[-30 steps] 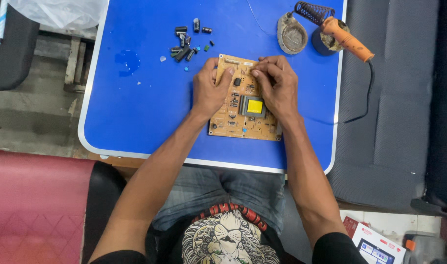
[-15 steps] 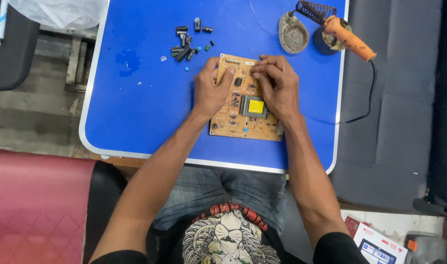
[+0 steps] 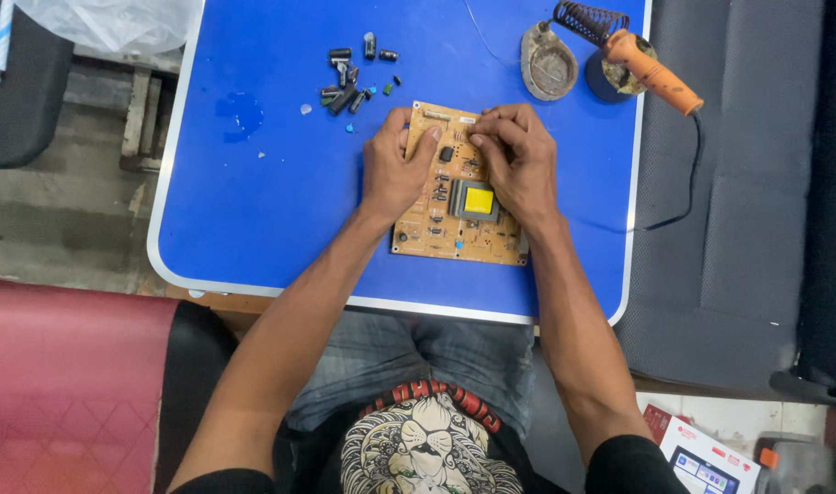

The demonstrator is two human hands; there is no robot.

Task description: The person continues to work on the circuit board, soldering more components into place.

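Note:
A tan circuit board (image 3: 454, 229) with a yellow-topped square part lies flat on the blue table (image 3: 253, 220). My left hand (image 3: 395, 169) rests on the board's left side, fingers pressing its upper edge. My right hand (image 3: 518, 160) covers the upper right of the board, fingertips pinched together near the top edge; whatever they pinch is too small to make out. A small pile of dark cylindrical components (image 3: 349, 82) lies just beyond my left hand.
An orange-handled soldering iron (image 3: 651, 69) sits in its coil stand at the table's far right, cord trailing off the edge. A round metal dish (image 3: 548, 64) is beside it. Grey cushions (image 3: 738, 229) lie right; a plastic bag (image 3: 107, 23) far left.
Both hands stay on the board; the fingers have shifted only slightly near its top edge.

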